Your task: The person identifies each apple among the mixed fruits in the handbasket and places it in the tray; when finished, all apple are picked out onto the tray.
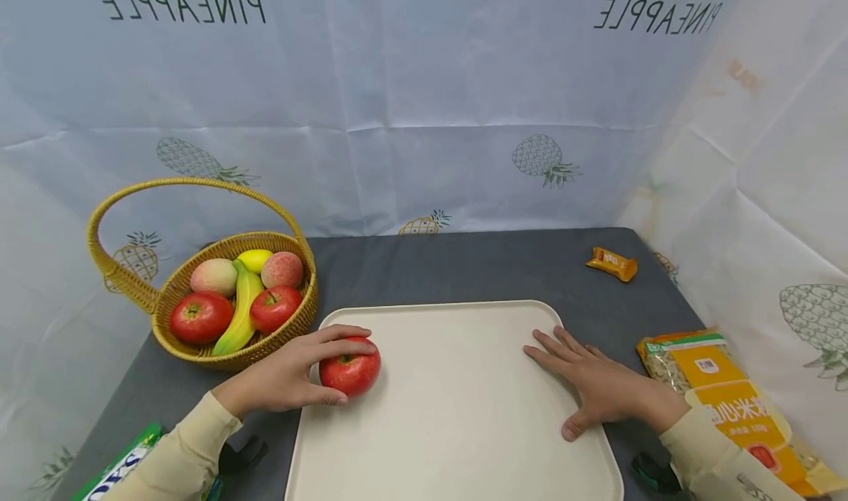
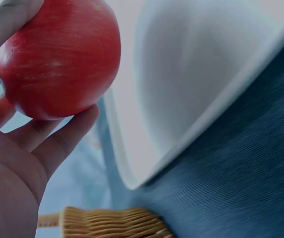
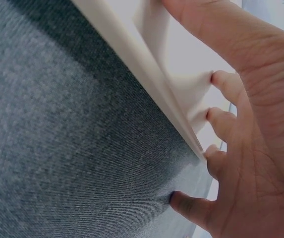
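Observation:
My left hand (image 1: 301,368) grips a red apple (image 1: 351,368) over the left side of a cream tray (image 1: 457,442). In the left wrist view the apple (image 2: 62,57) sits between thumb and fingers; whether it touches the tray is hard to tell. My right hand (image 1: 589,379) spreads its fingers over the tray's right edge and holds nothing. The right wrist view shows fingertips at the tray rim (image 3: 156,84), with one finger down on the dark cloth (image 3: 82,148).
Left of the tray stands a wicker basket (image 1: 165,324) with a tall handle, holding apples, peaches, a banana and a lemon. A small orange wrapped snack (image 1: 612,263) lies back right. A yellow food bag (image 1: 742,405) lies right, a green package (image 1: 126,460) front left.

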Demonstrator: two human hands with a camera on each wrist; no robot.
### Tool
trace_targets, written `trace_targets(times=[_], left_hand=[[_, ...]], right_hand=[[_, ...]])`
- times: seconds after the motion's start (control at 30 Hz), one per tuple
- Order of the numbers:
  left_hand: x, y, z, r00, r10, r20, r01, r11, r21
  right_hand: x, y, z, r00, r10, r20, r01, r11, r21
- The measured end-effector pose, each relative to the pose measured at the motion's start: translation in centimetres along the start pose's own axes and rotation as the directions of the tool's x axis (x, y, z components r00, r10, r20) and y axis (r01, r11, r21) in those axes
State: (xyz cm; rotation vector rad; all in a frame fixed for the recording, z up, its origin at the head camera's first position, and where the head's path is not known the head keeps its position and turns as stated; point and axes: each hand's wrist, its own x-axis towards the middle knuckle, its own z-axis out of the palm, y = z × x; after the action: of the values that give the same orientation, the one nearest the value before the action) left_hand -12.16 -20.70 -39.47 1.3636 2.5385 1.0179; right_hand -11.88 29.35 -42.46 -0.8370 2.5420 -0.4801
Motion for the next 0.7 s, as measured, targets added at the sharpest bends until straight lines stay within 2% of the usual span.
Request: trace_targets(times=[0.13,0.37,0.7], left_hand=[[-0.3,-0.2,1.0,1.000,-0.007,0.027,0.008,1.000,-0.026],[-0.8,-0.6,1.9,0.996,-0.057,0.067,0.062,0.995,-0.072],[-1.0,-0.9,2.6,0.999,-0.018,0.042,0.021,0.998,-0.065]], right_hand=[[0.0,0.0,0.0,1.000,-0.003,-0.005,0.003,1.000,0.001],[0.0,-0.1,-0.1,1.000,-0.001,-0.004,0.001,1.000,0.006],[0.0,0.2,0.1,1.000,-0.011,-0.013,0.012,1.000,0.007]])
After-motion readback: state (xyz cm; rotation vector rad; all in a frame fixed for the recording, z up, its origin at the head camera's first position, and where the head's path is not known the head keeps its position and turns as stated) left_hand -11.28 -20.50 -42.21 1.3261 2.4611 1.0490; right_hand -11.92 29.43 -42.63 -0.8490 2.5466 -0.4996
